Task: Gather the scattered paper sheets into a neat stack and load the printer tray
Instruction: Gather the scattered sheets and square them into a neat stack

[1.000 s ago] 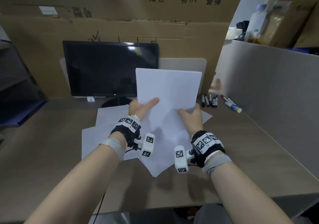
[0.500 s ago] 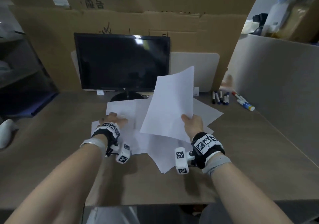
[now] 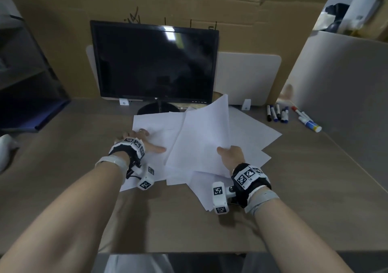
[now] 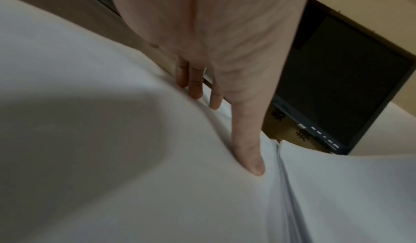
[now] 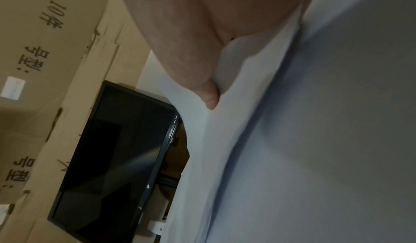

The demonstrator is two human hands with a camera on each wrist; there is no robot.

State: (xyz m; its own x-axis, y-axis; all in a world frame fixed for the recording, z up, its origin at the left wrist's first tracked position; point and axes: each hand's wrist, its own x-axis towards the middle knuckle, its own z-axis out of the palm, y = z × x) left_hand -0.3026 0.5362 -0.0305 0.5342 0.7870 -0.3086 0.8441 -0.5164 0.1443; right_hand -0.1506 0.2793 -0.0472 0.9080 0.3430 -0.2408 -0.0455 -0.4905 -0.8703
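White sheet pinched by right hand; only head view shows markers.

On the cardboard wall behind the tabletop's far edge I read the printed characters "10件" and "号型:", turned sideways in my right wrist view. A white label stuck on that cardboard is too blurred to read. The monitor carries a small logo on its lower bezel that I cannot make out. My wristbands bear black-and-white square code markers.
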